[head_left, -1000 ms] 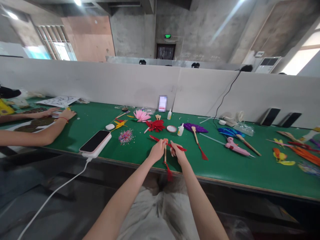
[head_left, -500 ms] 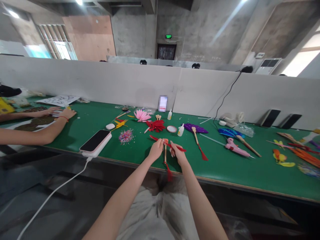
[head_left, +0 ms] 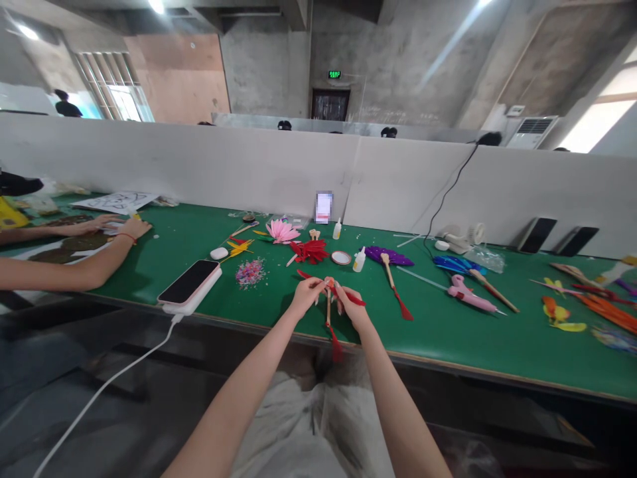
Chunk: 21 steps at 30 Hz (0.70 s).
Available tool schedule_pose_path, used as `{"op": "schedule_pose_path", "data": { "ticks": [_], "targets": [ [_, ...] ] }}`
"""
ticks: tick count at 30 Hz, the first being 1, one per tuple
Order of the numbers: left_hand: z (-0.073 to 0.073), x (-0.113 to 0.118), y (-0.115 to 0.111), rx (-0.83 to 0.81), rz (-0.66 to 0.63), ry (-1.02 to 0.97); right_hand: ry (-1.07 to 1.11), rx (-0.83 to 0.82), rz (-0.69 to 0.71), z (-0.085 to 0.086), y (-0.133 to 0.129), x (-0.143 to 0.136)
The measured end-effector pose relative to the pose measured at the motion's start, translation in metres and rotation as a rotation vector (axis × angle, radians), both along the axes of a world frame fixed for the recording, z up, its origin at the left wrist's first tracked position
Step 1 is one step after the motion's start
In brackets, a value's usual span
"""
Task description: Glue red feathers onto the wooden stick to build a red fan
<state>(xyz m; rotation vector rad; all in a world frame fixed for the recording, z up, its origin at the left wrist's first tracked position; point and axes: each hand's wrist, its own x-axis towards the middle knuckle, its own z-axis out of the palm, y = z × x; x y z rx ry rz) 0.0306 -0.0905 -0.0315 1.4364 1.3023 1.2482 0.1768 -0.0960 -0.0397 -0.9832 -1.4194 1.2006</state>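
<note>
Easing left, the left hand [head_left: 305,294] bares more of the stick [head_left: 328,313] between both hands, apparently for finer fingerwork; the right hand [head_left: 353,311] touches the red strip [head_left: 356,300] right of the stick. Whether either grip clamps, I cannot tell.

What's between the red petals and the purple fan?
From the red petals toward the purple fan: a white disc, then a small bottle. Both show in the head view.
</note>
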Motion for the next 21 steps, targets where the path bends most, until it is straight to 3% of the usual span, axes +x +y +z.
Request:
{"op": "schedule_pose_path", "data": {
  "ticks": [10, 21],
  "targets": [
    [-0.0055, -0.0027, 0.0025, -0.052, 0.048, -0.042, -0.116, 0.059, 0.025, 0.0075, -0.0044, 0.0004],
    [-0.0009, -0.0050, -0.0008, 0.037, 0.064, 0.031, -0.200, 0.055, 0.020, 0.0065, -0.0044, 0.0002]
  ]
}}
